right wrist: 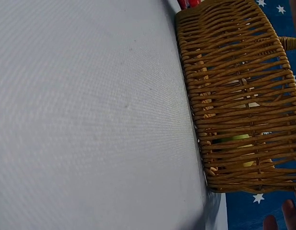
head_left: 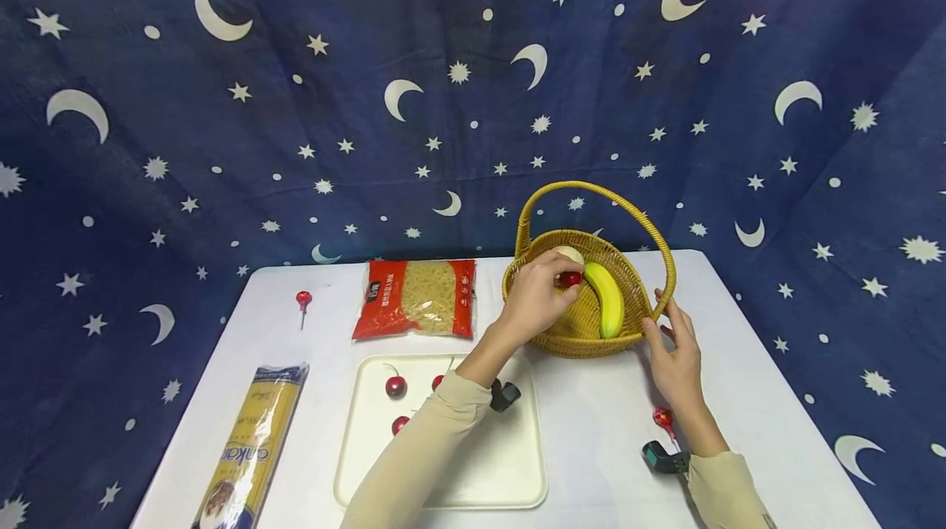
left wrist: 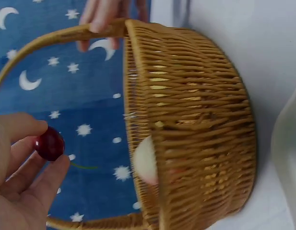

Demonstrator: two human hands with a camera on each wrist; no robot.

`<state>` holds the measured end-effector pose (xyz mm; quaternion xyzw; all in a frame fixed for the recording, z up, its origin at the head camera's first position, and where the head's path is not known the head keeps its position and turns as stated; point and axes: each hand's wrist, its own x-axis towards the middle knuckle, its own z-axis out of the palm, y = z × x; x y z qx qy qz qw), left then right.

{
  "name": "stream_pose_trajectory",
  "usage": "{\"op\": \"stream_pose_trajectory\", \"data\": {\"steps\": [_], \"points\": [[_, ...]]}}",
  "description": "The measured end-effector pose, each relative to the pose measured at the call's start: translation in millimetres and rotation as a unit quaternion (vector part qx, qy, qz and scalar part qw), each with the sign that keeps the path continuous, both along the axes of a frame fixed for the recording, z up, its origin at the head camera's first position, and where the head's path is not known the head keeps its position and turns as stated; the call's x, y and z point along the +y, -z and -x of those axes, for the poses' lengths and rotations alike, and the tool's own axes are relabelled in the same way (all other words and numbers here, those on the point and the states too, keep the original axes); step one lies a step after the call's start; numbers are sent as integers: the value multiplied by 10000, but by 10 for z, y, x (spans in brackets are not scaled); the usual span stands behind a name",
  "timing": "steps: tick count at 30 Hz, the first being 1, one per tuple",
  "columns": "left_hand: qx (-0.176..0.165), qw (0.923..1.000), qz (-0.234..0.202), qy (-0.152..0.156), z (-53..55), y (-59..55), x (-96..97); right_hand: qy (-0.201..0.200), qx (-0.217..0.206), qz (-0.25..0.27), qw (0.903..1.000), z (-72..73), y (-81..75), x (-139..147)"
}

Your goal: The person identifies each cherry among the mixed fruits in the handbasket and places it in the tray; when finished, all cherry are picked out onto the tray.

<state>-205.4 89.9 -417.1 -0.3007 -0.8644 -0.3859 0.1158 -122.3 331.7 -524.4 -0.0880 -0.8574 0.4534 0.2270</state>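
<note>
Between thumb and fingertips, my left hand (head_left: pixel 538 299) pinches a dark red cherry (left wrist: pixel 50 143) with a thin green stem. It holds the cherry over the opening of a brown wicker basket (head_left: pixel 584 347) with a tall arched handle. Inside the basket lie a yellow banana (head_left: pixel 608 301) and a pale round fruit (left wrist: pixel 146 160), partly hidden by the left hand in the head view. My right hand (head_left: pixel 676 361) grips the basket at its right side, where the handle meets the rim, with thumb and fingers on either side.
Left of the basket, a cream tray (head_left: pixel 488 476) carries several cherries (head_left: pixel 396 386), partly under the left forearm. A red pasta bag (head_left: pixel 414 299) lies behind it. A spaghetti pack (head_left: pixel 247 447) and a red lollipop (head_left: pixel 304 299) lie at left; another lollipop (head_left: pixel 663 418) is beside the right wrist.
</note>
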Motion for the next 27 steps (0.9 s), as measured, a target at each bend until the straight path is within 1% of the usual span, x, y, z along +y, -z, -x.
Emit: {"op": "stream_pose_trajectory", "data": {"steps": [6, 10, 15, 21, 27], "points": [[-55, 9977, -674, 0, -179, -114, -247, 23, 28, -9, 10000, -7, -15, 18], [9, 9944, -1058, -46, -275, -180, -451, -9, 88, 10, 10000, -3, 5, 13], [181, 9914, -1268, -260, -399, -264, -687, -6, 71, 33, 10000, -2, 4, -4], [360, 9869, -1541, -326, -569, -385, -904, -37, 127, 84, 9999, 10, -1, -4], [696, 9830, -1593, -598, -746, -412, -1123, -48, 116, 88, 9999, 15, 12, -14]]}}
